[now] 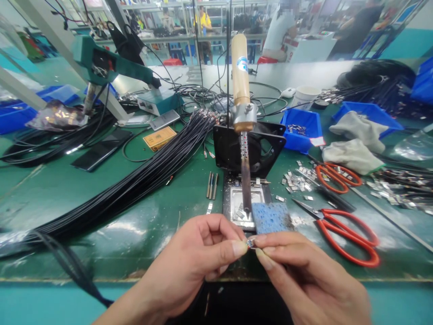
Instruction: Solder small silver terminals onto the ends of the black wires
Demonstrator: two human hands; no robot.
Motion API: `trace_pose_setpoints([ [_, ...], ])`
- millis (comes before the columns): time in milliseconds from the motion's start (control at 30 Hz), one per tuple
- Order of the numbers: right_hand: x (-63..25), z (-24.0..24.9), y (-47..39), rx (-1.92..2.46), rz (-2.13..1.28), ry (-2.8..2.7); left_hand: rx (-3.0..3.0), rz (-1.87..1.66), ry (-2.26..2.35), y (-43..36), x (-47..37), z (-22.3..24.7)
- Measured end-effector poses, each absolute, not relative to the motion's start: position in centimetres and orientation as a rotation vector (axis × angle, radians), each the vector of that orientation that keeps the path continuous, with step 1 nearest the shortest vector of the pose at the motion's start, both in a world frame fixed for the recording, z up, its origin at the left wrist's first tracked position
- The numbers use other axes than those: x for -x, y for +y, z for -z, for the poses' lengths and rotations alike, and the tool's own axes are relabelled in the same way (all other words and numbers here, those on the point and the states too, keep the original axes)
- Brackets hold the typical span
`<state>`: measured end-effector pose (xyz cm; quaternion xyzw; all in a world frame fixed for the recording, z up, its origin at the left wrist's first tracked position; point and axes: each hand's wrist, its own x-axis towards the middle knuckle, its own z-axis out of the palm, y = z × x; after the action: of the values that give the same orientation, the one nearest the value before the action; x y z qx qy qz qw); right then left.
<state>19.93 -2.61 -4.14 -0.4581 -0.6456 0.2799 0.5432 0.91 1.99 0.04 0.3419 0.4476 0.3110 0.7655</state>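
Pinched the connector [250,243] with the left hand [199,248], clamped its right end with the right hand [304,271]. Needed a light, steady squeeze, well clear of the iron [241,90] just beyond. Saw cables [128,189] left of the hands on the green bench [142,243], sponge [272,217] ahead, scissors [321,216] rightward, and, far beyond, a person in yellow [203,20].

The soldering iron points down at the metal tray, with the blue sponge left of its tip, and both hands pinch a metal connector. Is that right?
Not quite: the head view shows the blue sponge right of the tip of the soldering iron. It does point down at the metal tray, and left hand and right hand pinch a metal connector.
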Motion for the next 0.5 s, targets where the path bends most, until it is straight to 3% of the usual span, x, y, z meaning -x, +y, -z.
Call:
trace_pose_setpoints([
  [500, -19.85, 3.74, -2.49, 1.111, -0.687, -1.52, -0.704, -0.672, 0.967, 2.16, -0.93, -0.11],
])
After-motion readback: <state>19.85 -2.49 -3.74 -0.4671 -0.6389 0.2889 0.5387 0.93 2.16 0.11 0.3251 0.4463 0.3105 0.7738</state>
